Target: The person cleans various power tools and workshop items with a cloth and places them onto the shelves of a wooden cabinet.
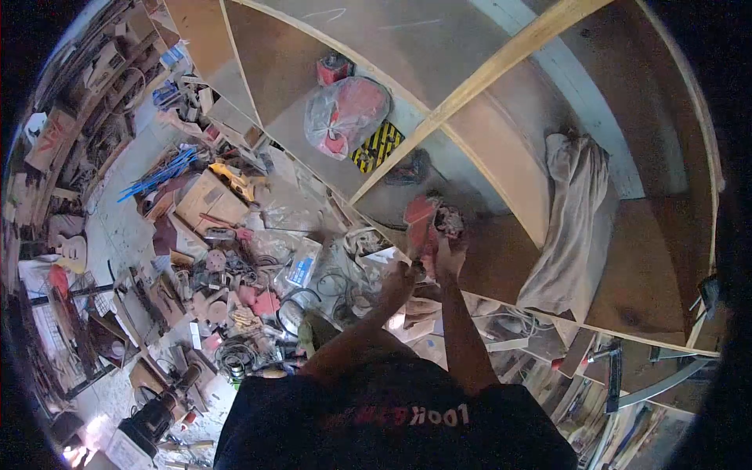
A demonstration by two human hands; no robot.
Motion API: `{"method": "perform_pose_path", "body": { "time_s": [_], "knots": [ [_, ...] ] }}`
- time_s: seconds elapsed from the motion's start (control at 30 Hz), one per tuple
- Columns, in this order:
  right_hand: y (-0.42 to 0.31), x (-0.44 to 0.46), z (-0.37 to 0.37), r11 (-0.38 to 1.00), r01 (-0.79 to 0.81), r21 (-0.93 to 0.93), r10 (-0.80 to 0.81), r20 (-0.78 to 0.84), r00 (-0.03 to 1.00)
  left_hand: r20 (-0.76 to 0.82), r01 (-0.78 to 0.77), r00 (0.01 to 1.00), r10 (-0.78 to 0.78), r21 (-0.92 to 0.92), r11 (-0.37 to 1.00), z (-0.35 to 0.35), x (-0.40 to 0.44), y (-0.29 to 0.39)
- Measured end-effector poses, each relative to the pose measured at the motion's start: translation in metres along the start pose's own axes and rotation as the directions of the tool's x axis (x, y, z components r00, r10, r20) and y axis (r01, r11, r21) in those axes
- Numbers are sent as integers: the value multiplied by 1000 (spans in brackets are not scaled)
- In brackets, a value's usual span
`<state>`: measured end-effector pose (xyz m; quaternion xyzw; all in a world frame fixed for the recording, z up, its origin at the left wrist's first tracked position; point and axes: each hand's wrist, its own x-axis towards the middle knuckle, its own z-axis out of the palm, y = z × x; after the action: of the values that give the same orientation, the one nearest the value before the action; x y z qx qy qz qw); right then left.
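My left hand (pixel 399 283) is closed in a fist near the lower end of a flat red piece (pixel 421 218), at the near edge of the wooden frame; what its fingers grip is hidden. Just to its right, my right hand (pixel 450 257) reaches further over the panel. Its fingers are closed around a dusty, crumpled grey-pink bundle (pixel 449 222) that lies against the red piece. The kind of either thing cannot be made out. Beyond them, a dark dusty item (pixel 409 168) lies in the frame's corner.
Wooden ribs (pixel 501 59) divide the large panel. On it lie a clear plastic bag with red contents (pixel 348 116), a red box (pixel 334 70), a yellow-black striped piece (pixel 377 147) and a grey cloth (pixel 576 223). Tools and scraps, including a yellow tool (pixel 232 182), cover the floor at left.
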<state>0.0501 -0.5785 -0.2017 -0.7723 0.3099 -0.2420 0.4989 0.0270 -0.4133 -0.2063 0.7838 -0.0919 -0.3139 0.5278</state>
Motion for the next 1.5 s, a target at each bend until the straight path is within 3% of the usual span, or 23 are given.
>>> {"method": "perform_pose_path", "body": {
  "time_s": [0.07, 0.1, 0.2, 0.27, 0.3, 0.37, 0.47, 0.5, 0.57, 0.7, 0.77, 0.8, 0.87, 0.9, 0.97, 1.0, 1.03, 1.13, 1.2, 1.3, 1.33, 1.4, 1.5],
  "knots": [
    [-19, -9, -10, 1000, -23, -11, 23, 20, 1000, 14, -52, 998, 53, -89, 995, 17, -14, -1],
    [-16, -8, -14, 1000, -28, -15, 28, 18, 999, -138, -288, 948, 288, 17, 957, 34, -18, -6],
    [-8, 0, -26, 966, -184, 184, 162, 128, 979, -120, -314, 943, 311, -11, 949, 79, 6, -55],
    [-20, 4, -31, 899, -436, -49, 438, 38, 898, 9, -180, 983, 182, 204, 962, 93, 26, -82],
    [-18, 5, -34, 898, -436, -53, 438, 31, 898, 50, -142, 990, 133, 276, 951, 92, 28, -82],
    [-8, 10, -38, 902, -430, -29, 431, 105, 896, -105, -178, 978, 182, 45, 983, 54, 10, -44],
    [25, 16, -37, 890, -451, 67, 423, 245, 872, -192, -145, 974, 124, -99, 984, 37, 9, -17],
    [26, 15, -37, 883, -459, 95, 419, 282, 863, -233, -254, 944, 233, -63, 965, 43, 19, -27],
    [-9, -4, -21, 949, -36, -313, 77, 118, 990, -163, -277, 955, 248, -189, 942, 59, 33, -37],
    [-9, -9, -8, 940, 97, -328, -151, -141, 978, -46, -200, 978, 203, -475, 857, 93, 63, -79],
    [-29, -10, -18, 967, -134, -216, 119, -79, 990, -20, -163, 983, 182, -552, 818, 93, 74, -80],
    [-25, -6, -22, 961, -207, -185, 201, -52, 978, -168, -169, 984, 57, -787, 593, 90, 87, -73],
    [50, 8, -43, 987, -34, -154, 67, 216, 974, -258, -218, 960, -107, -932, 290, 81, 114, -61],
    [69, 10, -50, 990, 24, -136, 19, 301, 953, -287, -256, 958, -10, -870, 422, 74, 131, -59],
    [82, 13, -57, 910, -173, -377, 285, 264, 921, -123, -106, 992, 20, -750, 652, 69, 168, -72],
    [89, 15, -59, 859, -234, -455, 370, 238, 898, -122, -107, 992, 22, -757, 645, 56, 167, -56],
    [100, 16, -58, 898, -226, -377, 319, 206, 925, 36, 38, 999, -14, -846, 531, 32, 153, -25],
    [121, 18, -53, 978, -168, -126, 179, 81, 981, 156, 147, 988, -9, -907, 395, 34, 164, -26],
    [117, 13, -62, 990, -135, -37, 136, 26, 990, 125, 141, 989, -79, -957, 253, 29, 139, 0],
    [54, 4, -62, 913, -204, -353, 290, 209, 934, 7, 54, 980, -198, -970, 236, 55, 159, -38],
    [47, -7, -63, 978, -194, -76, 207, 254, 945, 4, 50, 982, -189, -970, 239, 41, 146, -26],
    [10, -29, -58, 962, -180, 207, 120, 272, 955, 69, 67, 997, 15, -991, 119, -2, 97, 11],
    [-91, -66, -53, 975, 128, 180, -155, 147, 977, 23, 28, 999, -43, -992, 120, -26, 53, -4]
  ]
}}
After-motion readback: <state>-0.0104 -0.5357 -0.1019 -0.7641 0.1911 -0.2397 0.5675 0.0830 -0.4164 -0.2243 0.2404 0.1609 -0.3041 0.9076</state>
